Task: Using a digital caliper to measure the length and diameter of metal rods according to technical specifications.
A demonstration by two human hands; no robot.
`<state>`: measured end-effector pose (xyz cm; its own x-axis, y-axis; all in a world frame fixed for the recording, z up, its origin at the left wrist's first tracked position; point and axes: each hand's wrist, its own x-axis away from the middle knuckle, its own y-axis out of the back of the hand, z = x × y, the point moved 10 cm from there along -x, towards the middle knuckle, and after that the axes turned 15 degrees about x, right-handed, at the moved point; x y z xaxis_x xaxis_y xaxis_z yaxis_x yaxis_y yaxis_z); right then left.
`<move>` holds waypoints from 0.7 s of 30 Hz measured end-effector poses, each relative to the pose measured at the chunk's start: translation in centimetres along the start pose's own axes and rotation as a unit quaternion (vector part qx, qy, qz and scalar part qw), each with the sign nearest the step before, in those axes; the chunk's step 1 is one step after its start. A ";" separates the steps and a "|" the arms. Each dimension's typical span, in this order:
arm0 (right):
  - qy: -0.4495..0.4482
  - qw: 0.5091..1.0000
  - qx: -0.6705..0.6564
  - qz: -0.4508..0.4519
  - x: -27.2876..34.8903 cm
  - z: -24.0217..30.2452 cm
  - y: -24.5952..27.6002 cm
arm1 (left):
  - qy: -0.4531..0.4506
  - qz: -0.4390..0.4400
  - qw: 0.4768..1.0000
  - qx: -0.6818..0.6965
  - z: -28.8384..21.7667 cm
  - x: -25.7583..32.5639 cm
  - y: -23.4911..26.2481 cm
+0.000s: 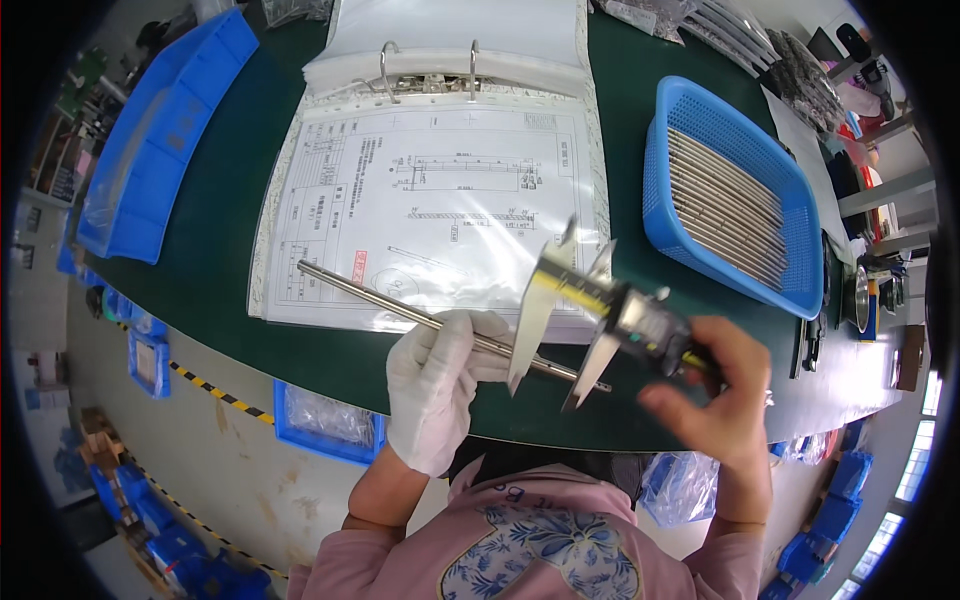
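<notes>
My left hand (pixel 440 390), in a white glove, is closed around a thin metal rod (pixel 365 293). The rod slants from the binder's lower left down to the right, and small holes show near its right end. Bare, my right hand (pixel 725 395) grips a digital caliper (pixel 640 322) by its body, with the thumb standing off it. The caliper's jaws are spread, and their lower tips hang about the rod's right part; whether they touch it I cannot tell. Under the rod lies an open ring binder (pixel 285 200) with a technical drawing in a clear sleeve.
A blue mesh basket (pixel 655 215) with several similar rods stands on the green table (pixel 225 300) at the right. At the far left lies a long blue bin (pixel 135 190). Bagged parts (pixel 645 15) lie along the back. Below the front edge, a blue crate (pixel 325 445) holds clear plastic.
</notes>
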<state>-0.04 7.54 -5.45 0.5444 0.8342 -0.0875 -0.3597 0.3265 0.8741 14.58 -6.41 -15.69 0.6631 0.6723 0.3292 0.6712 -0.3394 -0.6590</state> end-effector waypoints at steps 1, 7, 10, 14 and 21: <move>0.024 0.997 0.023 -0.074 0.1 0.1 1.7 | 0.004 -0.003 1.000 0.000 0.3 0.1 0.0; 0.111 0.960 0.223 -0.128 0.8 1.3 2.6 | 0.009 0.043 0.998 0.046 0.7 -0.1 -0.6; 0.132 0.952 0.242 -0.136 0.9 2.2 2.2 | -0.004 0.052 0.998 0.044 0.6 0.0 -0.5; 0.152 0.937 0.269 -0.161 0.9 2.7 1.8 | -0.014 0.057 0.997 0.057 0.3 0.0 -0.6; 0.164 0.941 0.261 -0.143 1.0 2.6 0.9 | -0.025 0.052 0.997 0.059 0.2 0.1 -0.6</move>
<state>2.14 7.53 -3.47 0.2678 0.8661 -0.4220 0.2323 0.3671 0.9007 14.22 -6.02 -15.40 0.7084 0.6699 0.2222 0.5533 -0.3316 -0.7642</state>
